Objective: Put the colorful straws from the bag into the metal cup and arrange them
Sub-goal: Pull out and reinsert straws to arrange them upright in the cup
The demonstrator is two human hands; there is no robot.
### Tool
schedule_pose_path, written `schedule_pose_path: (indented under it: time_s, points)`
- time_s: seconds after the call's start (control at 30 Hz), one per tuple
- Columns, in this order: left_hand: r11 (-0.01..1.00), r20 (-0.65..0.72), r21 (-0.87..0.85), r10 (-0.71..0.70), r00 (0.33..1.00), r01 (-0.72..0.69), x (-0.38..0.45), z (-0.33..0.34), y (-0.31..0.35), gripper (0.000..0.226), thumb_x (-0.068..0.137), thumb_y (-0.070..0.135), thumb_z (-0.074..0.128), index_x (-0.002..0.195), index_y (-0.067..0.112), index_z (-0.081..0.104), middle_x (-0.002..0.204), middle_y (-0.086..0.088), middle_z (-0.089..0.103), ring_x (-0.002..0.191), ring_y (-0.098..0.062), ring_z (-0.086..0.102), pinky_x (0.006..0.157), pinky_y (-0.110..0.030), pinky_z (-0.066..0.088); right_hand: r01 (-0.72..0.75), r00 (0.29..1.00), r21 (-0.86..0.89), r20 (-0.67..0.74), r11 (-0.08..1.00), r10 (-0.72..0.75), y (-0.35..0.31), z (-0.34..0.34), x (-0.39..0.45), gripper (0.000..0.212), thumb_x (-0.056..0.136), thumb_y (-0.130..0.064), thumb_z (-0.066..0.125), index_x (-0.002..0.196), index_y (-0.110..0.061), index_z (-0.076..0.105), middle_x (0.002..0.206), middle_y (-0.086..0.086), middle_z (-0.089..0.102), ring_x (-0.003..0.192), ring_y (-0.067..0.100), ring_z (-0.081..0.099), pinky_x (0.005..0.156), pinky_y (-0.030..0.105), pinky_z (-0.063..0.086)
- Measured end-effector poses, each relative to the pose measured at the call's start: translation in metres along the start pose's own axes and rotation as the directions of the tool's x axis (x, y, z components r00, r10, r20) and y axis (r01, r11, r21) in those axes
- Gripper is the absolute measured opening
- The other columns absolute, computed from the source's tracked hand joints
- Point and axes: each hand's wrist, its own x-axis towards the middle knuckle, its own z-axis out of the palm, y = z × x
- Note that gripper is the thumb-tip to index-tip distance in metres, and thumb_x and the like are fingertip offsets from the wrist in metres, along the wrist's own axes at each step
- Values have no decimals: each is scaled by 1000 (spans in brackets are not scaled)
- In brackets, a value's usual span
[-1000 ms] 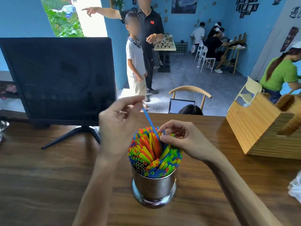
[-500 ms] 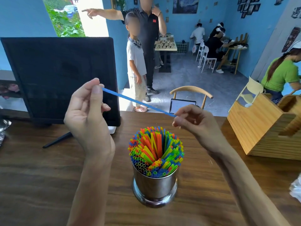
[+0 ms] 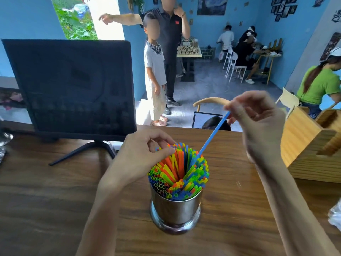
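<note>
Right hand (image 3: 258,126) swung one blue straw (image 3: 214,133) cupward, seemingly.

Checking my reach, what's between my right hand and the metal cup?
The head view shows one blue straw running from the right hand into the metal cup.

A café or small shop. Beyond the hands, blue walls (image 3: 239,19) hold framed pictures (image 3: 282,8). People sit at small tables (image 3: 267,54); a monitor (image 3: 72,87) stands left of the hands.
</note>
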Motion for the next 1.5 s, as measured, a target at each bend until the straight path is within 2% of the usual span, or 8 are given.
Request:
schedule_pose_path:
  time_s: [0.13,0.27,0.4,0.6,0.8,0.93,1.07,1.5]
  points:
    - [999,-38,47,-19,999,20,2,5,-7,10,87,30,79,88,40,77,79,17,69,58,-1,48,57,-11,41,-41,954,-271,276,962,119,12,12,-26,9,85,-31,82,84,-30,73,81,-6,75,74,12,69,68,25,54]
    - [996,-141,69,-38,989,49,5,7,-10,13,94,29,72,88,40,76,74,13,68,66,3,57,60,-4,41,-62,828,-437,480,897,290,22,16,-44,33,92,-50,65,76,-25,80,81,-11,72,80,13,65,68,32,50]
    - [996,-176,63,-46,983,58,9,9,-12,11,95,28,71,93,37,76,74,14,67,68,9,57,61,-2,40,-121,851,-416,425,901,310,26,16,-40,37,96,-48,60,79,-23,81,86,-11,70,85,16,66,75,38,50]
    - [985,-51,145,-88,995,94,20,14,-15,8,94,42,70,93,41,77,69,36,63,76,22,54,53,-9,37,-163,857,-457,374,874,355,32,14,-33,25,96,-48,60,91,-30,77,89,-16,74,89,7,68,74,23,54]
    - [959,56,245,-158,986,139,32,15,-17,13,95,45,68,89,39,78,75,27,63,75,9,60,58,-15,38,-196,841,-433,388,880,378,32,12,-37,30,93,-53,59,93,-29,78,89,-11,75,87,12,70,77,37,57]
    - [956,114,280,-127,985,91,35,13,-18,11,95,42,67,86,42,73,79,26,65,79,24,54,55,-8,37,-215,847,-413,373,885,380,31,10,-37,29,93,-50,61,92,-27,78,89,-10,76,86,12,71,77,35,57]
    - [970,156,237,-90,984,51,36,11,-18,13,97,34,66,105,38,76,88,23,65,79,26,52,63,2,38,-218,842,-420,375,881,387,32,9,-38,29,93,-49,61,93,-26,78,89,-11,76,86,10,70,75,30,56]
    - [963,174,270,-41,984,-7,33,9,-12,12,96,35,67,94,34,79,73,28,64,81,17,56,59,-7,38,-212,841,-426,379,880,386,36,7,-41,30,94,-50,60,93,-27,78,89,-11,75,85,9,70,72,24,54]
